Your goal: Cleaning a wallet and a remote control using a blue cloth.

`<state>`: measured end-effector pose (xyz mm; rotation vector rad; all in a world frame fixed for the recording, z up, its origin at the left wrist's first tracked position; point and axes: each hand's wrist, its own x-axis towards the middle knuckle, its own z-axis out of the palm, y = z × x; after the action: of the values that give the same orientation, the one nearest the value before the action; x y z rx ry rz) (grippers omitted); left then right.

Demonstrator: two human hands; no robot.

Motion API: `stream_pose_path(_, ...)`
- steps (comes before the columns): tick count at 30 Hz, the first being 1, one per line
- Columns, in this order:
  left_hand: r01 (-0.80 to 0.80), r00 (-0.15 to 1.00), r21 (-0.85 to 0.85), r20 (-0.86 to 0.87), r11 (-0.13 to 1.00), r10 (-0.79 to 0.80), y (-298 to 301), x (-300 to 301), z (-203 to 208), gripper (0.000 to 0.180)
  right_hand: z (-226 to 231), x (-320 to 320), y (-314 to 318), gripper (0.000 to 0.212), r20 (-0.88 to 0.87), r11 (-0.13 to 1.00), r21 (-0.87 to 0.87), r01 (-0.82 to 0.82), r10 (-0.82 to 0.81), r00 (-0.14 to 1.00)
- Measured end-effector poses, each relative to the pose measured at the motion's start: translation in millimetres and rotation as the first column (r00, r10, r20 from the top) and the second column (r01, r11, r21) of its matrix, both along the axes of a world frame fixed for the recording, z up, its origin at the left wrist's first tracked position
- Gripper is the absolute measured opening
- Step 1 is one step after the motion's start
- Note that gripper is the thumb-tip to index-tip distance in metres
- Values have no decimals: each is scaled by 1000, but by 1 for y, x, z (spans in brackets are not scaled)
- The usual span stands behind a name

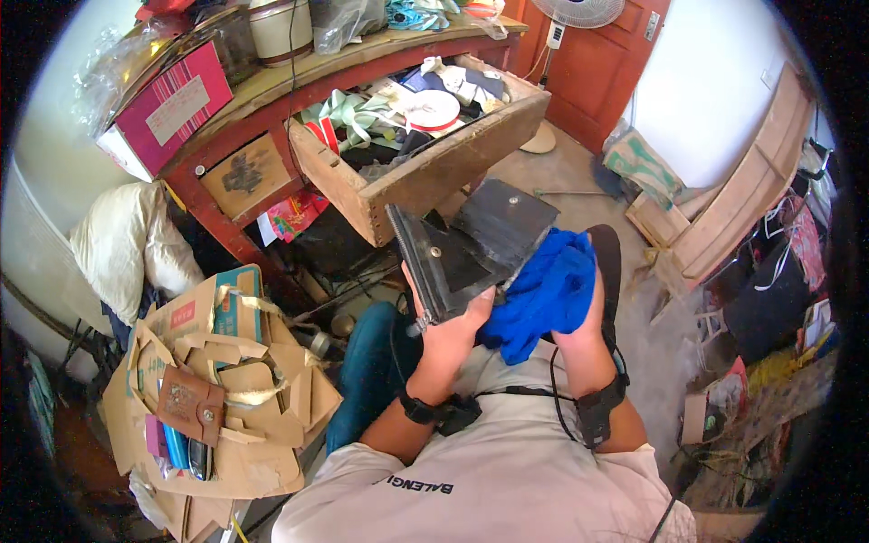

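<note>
An unfolded black wallet (509, 215), with snap studs and a zip along its left edge, is in my left hand (454, 328). The fingers of that hand are mostly hidden behind it. My right hand (587, 319) is closed around a bunched bright blue cloth (543, 290), which presses against the wallet's lower right side. Both are held in front of my chest, just on the near side of a pulled-out wooden drawer (462, 156). Ribbons, fabric pieces and a white ribbon roll (429, 109) fill the drawer.
To the left, flattened cardboard (262, 462) carries a brown wallet (189, 404) and several small items. A red wooden desk (226, 145) bears a pink box (172, 113) and a pale bucket (280, 32). Far back stand a fan (579, 9) and red door (597, 72); clutter lines the right.
</note>
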<state>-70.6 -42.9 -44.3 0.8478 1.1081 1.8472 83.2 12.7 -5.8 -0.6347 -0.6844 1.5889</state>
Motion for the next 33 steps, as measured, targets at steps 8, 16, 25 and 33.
stream_pose_path(8, 15, 994, -33, -111, 999, -18, 5, 2, -6, 92, 6, 16, -11, 20, 325, 977, 127, 173, -205, 923)
stream_pose_path(16, -29, 936, 28, -349, 999, 37, 13, 10, -16, 84, 25, 4, -36, 33, 502, 482, 862, -158, -766, 402)
stream_pose_path(25, 112, 989, 111, 89, 987, -122, 16, 10, -16, 74, 31, 3, -38, 49, 561, 425, 802, -419, -777, 286)
stream_pose_path(33, 191, 981, 13, 10, 981, -191, 16, 5, -3, 77, 36, 8, -38, 33, 536, 378, 783, -495, -813, 227)
